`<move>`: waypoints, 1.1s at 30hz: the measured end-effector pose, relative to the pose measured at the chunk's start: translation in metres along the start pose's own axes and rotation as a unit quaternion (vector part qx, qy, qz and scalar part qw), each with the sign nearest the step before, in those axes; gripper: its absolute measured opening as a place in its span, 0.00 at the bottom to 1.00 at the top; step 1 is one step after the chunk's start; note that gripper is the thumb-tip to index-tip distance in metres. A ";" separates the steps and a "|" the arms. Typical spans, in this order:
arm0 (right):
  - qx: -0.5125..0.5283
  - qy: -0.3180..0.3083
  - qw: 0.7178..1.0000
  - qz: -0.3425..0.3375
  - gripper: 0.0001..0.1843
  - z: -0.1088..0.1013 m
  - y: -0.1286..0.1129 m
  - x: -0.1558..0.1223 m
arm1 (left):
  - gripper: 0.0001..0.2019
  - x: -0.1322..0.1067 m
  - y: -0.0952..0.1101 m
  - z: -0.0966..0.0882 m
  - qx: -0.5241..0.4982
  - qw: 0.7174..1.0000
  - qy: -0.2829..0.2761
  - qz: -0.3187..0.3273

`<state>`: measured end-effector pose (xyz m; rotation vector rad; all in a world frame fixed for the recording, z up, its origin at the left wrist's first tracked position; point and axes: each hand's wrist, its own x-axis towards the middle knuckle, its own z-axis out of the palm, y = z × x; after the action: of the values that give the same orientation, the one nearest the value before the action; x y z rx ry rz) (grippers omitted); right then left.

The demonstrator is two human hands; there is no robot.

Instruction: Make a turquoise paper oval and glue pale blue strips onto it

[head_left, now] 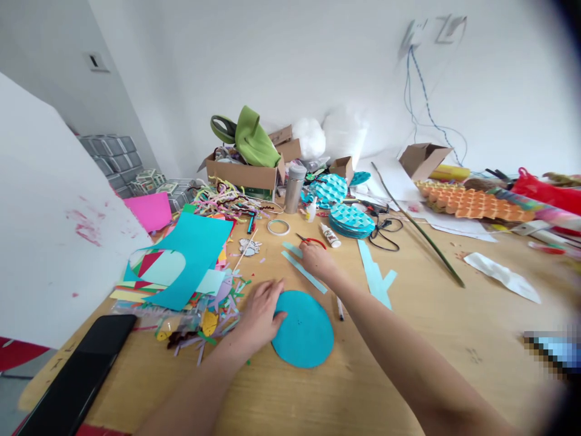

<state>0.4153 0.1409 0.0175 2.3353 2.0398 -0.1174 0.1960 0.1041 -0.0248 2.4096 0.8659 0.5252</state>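
Observation:
In the head view a round blue disc [303,330] lies flat on the table. At its left edge rests my left hand [264,312], thumb over the disc and fingers stretched apart. My right hand [315,261] reaches forward past the disc, its fingers closed at the red-handled scissors [313,242], whose blades point left. Light blue paper strips [304,272] lie beside and under that hand. A pen [340,307] sits by my right forearm. Just beyond the scissors are a small white glue bottle [330,235] on its side and a roll of tape [278,227].
Left are a blue sheet with a cut-out [200,242], paper scraps [227,309] and a black phone [86,369]. Behind stand a grey flask [295,189], a cardboard box [240,172] and stacked blue discs [351,221]. A long green stick [417,227] lies at right.

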 end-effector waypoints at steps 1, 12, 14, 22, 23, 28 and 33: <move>-0.003 0.005 1.000 0.000 0.15 0.001 0.002 0.000 | 0.33 0.000 0.001 -0.001 0.000 1.000 -0.001 -0.002; 0.028 0.063 0.998 -0.001 0.19 -0.003 0.001 -0.019 | 0.31 0.000 0.006 -0.006 0.028 0.999 0.024 -0.040; 0.057 0.070 0.996 -0.004 0.20 -0.006 0.003 -0.035 | 0.32 0.000 0.005 -0.006 0.019 0.998 0.030 -0.045; 0.330 -0.010 0.943 0.033 0.18 0.015 0.018 -0.119 | 0.39 0.002 0.004 -0.003 -0.141 0.981 0.048 -0.121; 0.365 -0.017 0.930 0.033 0.18 0.019 0.019 -0.124 | 0.39 0.002 0.002 -0.002 -0.176 0.975 0.049 -0.125; 0.515 -0.034 0.857 0.009 0.18 0.032 0.015 -0.131 | 0.31 0.005 -0.012 0.001 -0.283 0.947 0.062 -0.139; 0.536 0.030 0.844 -0.008 0.17 0.026 0.005 -0.129 | 0.22 0.006 -0.011 -0.010 -0.352 0.923 -0.050 -0.147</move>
<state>0.4023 0.0106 0.0018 2.7934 2.3554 -1.5772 0.1901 0.1193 -0.0220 1.6055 0.7995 0.4852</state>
